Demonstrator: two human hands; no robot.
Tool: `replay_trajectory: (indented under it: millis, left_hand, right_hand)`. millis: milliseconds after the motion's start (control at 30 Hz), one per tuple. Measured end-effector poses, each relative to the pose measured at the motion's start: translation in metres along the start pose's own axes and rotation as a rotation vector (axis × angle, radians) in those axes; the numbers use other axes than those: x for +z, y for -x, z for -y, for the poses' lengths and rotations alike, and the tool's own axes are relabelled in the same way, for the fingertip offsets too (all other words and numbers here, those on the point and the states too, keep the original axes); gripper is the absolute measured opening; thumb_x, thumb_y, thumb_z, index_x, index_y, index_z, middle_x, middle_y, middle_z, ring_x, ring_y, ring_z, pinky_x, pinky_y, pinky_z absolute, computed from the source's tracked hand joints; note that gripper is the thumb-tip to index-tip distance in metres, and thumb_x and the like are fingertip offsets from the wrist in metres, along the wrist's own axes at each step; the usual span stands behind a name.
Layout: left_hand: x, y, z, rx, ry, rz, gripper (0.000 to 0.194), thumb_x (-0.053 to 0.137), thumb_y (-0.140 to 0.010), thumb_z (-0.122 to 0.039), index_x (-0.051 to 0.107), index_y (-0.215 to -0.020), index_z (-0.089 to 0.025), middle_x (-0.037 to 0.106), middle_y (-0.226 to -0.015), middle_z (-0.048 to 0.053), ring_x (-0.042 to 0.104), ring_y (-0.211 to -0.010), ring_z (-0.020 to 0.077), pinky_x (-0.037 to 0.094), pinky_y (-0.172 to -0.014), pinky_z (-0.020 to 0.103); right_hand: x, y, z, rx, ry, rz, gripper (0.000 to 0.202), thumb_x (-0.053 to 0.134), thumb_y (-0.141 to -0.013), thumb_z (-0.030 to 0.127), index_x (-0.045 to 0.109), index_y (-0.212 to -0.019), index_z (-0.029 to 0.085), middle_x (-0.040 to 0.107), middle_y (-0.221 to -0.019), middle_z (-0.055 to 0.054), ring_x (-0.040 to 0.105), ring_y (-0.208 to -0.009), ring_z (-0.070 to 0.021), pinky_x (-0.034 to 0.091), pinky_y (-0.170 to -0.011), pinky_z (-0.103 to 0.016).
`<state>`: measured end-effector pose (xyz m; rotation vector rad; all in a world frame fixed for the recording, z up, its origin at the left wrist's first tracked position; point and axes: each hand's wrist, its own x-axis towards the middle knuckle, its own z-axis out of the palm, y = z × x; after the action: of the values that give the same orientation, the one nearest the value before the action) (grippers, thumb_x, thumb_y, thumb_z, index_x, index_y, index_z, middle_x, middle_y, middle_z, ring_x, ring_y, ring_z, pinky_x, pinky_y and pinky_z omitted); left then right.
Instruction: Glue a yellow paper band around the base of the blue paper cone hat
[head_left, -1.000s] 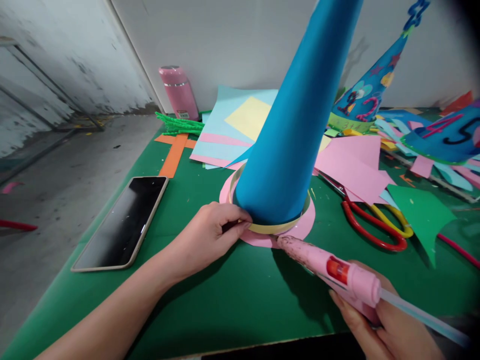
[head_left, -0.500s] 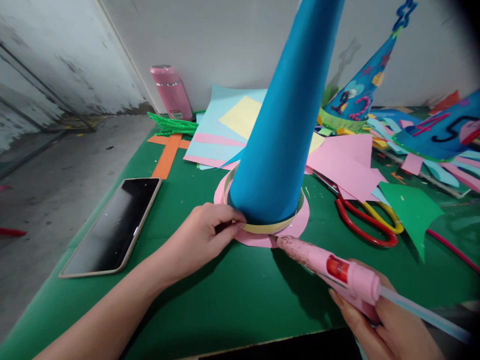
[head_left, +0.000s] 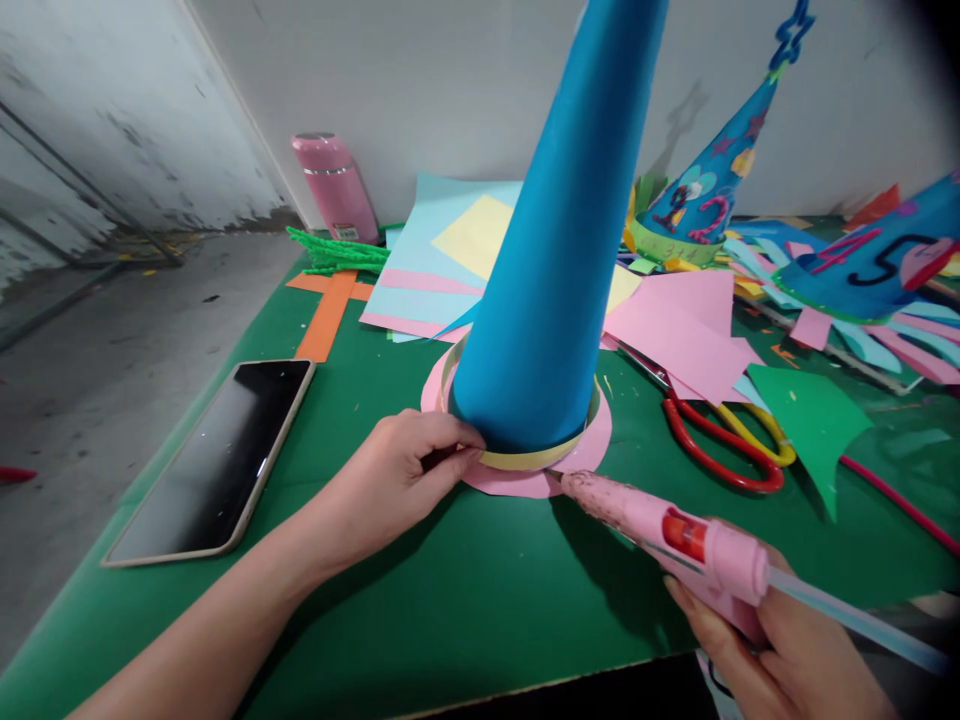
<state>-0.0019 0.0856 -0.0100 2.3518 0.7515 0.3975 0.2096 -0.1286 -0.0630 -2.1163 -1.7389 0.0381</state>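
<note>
A tall blue paper cone stands upright on the green tabletop, with a pale yellow paper band around its base. Beneath both lies a round pink paper. My left hand pinches the band at its front left between thumb and fingers. In my right hand is a pink glue gun, its nozzle at the front of the band, over the pink paper. A glue stick sticks out of the gun's back end.
A phone lies at the left. Pink bottle, green pipe cleaners and coloured paper sheets are behind. Red-handled scissors and green paper lie right, near decorated cones.
The whole view has shifted slightly, so most things appear a little further left. The glue gun's nozzle has moved a little to the right along the band. My left hand keeps its pinch.
</note>
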Motion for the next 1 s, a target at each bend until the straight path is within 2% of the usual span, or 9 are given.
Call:
replay_trajectory:
  millis: [133,633,833,933,1000]
  left_hand:
    - [0.000,-0.001,0.000,0.004,-0.001,0.002,0.019,0.047,-0.079,-0.022,0.065,-0.080,-0.020,0.068,-0.080,0.001,0.061,-0.073,0.0165,0.046,-0.064,0.025]
    - [0.000,0.000,0.001,-0.009,-0.017,0.003,0.019,0.047,-0.079,-0.023,0.065,-0.082,-0.020,0.068,-0.082,0.002,0.061,-0.075,0.0171,0.046,-0.067,0.026]
    - [0.000,0.001,0.002,-0.011,-0.019,0.005,0.019,0.047,-0.079,-0.024,0.065,-0.083,-0.020,0.068,-0.083,0.002,0.061,-0.077,0.0174,0.047,-0.068,0.026]
    - [0.001,0.001,0.003,-0.006,-0.025,0.003,0.019,0.047,-0.079,-0.024,0.065,-0.084,-0.020,0.068,-0.083,0.002,0.061,-0.077,0.0175,0.046,-0.068,0.026]
    - [0.001,0.001,0.002,-0.003,-0.028,-0.002,0.019,0.047,-0.079,-0.023,0.065,-0.084,-0.020,0.068,-0.083,0.002,0.061,-0.077,0.0172,0.046,-0.068,0.026]
  right_hand:
    - [-0.003,-0.001,0.000,0.006,0.003,0.007,0.021,0.047,-0.081,0.034,0.049,-0.097,0.021,0.065,-0.079,-0.004,0.065,-0.067,-0.0183,0.053,-0.053,-0.021]
    - [-0.006,0.003,-0.005,0.084,0.015,0.015,0.024,0.047,-0.081,0.034,0.048,-0.102,0.021,0.065,-0.083,-0.004,0.064,-0.073,-0.0193,0.052,-0.057,-0.023]
    - [-0.007,0.002,-0.008,0.061,0.032,-0.059,0.028,0.046,-0.081,0.036,0.046,-0.103,0.020,0.065,-0.083,-0.005,0.064,-0.067,-0.0195,0.051,-0.052,-0.024]
    - [-0.005,0.005,-0.014,0.083,0.020,-0.092,0.021,0.049,-0.079,0.038,0.049,-0.094,0.023,0.065,-0.072,-0.002,0.063,-0.057,-0.0180,0.049,-0.043,-0.023]
    - [-0.004,0.005,-0.016,0.094,0.025,-0.107,0.018,0.051,-0.078,0.037,0.049,-0.090,0.024,0.065,-0.071,-0.001,0.064,-0.057,-0.0178,0.049,-0.043,-0.022]
